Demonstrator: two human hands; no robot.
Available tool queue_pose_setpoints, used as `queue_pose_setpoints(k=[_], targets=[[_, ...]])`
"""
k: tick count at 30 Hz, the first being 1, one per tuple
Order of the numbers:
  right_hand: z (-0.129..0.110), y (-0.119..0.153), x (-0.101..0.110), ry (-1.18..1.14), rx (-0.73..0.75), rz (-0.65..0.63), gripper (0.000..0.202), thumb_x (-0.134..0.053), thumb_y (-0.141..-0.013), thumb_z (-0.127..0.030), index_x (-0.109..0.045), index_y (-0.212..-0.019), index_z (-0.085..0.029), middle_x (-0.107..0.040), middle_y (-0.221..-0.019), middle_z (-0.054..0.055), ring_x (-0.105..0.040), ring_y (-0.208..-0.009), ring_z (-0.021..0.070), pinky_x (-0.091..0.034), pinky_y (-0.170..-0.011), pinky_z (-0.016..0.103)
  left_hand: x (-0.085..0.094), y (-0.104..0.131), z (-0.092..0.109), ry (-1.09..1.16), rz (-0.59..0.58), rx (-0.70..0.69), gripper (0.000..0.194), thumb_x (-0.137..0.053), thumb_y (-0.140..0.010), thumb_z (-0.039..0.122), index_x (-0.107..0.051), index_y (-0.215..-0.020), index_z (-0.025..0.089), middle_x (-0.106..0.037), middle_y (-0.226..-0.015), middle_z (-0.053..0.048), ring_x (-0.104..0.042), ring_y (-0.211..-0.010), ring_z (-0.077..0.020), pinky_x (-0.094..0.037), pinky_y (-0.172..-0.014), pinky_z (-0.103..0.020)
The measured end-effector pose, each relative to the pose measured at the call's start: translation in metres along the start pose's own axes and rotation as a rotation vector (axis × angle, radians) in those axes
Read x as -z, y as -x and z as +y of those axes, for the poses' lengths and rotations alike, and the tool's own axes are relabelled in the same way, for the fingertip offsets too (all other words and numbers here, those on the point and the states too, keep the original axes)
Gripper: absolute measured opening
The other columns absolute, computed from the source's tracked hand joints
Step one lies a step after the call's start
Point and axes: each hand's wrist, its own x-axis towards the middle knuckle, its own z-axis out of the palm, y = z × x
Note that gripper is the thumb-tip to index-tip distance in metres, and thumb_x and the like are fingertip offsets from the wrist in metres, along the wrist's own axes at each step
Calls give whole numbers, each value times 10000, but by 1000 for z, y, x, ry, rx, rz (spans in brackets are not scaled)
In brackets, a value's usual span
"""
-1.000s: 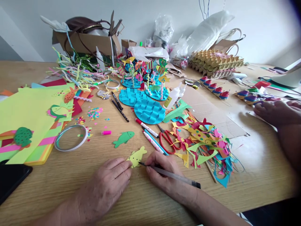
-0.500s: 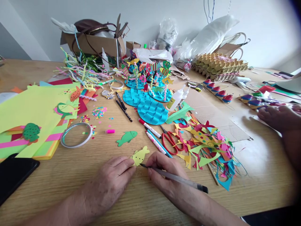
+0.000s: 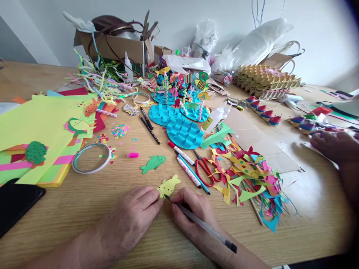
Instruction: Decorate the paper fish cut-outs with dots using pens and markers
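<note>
A small yellow paper fish (image 3: pixel 169 185) with dark dots lies on the wooden table. My left hand (image 3: pixel 137 209) presses its left end down, fingers together on the paper. In my right hand (image 3: pixel 193 215) is a pen (image 3: pixel 206 226) with a grey translucent barrel and a black end. Its tip meets the lower edge of the yellow fish, close to my left fingertips. Just above lies a green paper fish (image 3: pixel 153 164), touched by neither hand. Red-handled scissors (image 3: pixel 206 172) and several markers (image 3: pixel 188 172) rest to the right of the fish.
Coloured paper scraps (image 3: pixel 252 173) heap up at the right. A tape roll (image 3: pixel 91 158) and yellow paper sheets (image 3: pixel 42 123) are at the left. Blue paper ovals (image 3: pixel 185 132) and glue bottles (image 3: pixel 211 118) stand mid-table. Another person's hand (image 3: pixel 331 145) is at far right.
The pen tip has shifted slightly left along the yellow fish, and the pen's rear end has swung down and left. My left hand keeps its hold; the view has moved a little.
</note>
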Motion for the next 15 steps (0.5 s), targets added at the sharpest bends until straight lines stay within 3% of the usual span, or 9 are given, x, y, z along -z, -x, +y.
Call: queue_pose_setpoints(k=[4, 8, 12, 15], targets=[[0, 2, 0, 9, -1, 21, 126, -454, -788, -102, -493, -747, -214, -536, -558, -56, -517, -461, 85, -390, -461, 154, 0, 0, 0, -6, 10, 4, 510, -164, -1041, 147, -659, -917, 131, -659, -880, -65, -629, -825, -183, -555, -766, -306], [2, 4, 5, 80, 97, 97, 147, -473, -821, -80, -514, -795, -219, -561, -594, -50, -534, -488, 87, -405, -481, 153, -1, -3, 0, -40, 61, 21, 520, -155, -1052, 172, -651, -894, 158, -665, -866, -36, -634, -810, -158, -544, -757, -266], [5, 2, 21, 134, 254, 64, 184, -493, -854, -55, -580, -903, -209, -645, -715, 8, -610, -604, 115, -470, -570, 175, -2, -3, 0, -55, 116, 8, 524, -144, -1059, 182, -648, -915, 177, -673, -877, -9, -632, -828, -130, -520, -791, -220], [4, 0, 38, 131, 227, 44, 172, -533, -857, -94, -608, -969, -202, -675, -802, 39, -643, -685, 138, -498, -620, 194, -3, -2, -1, -54, 114, -1, 519, -147, -1060, 186, -652, -941, 176, -673, -883, -9, -628, -846, -131, -511, -815, -221]])
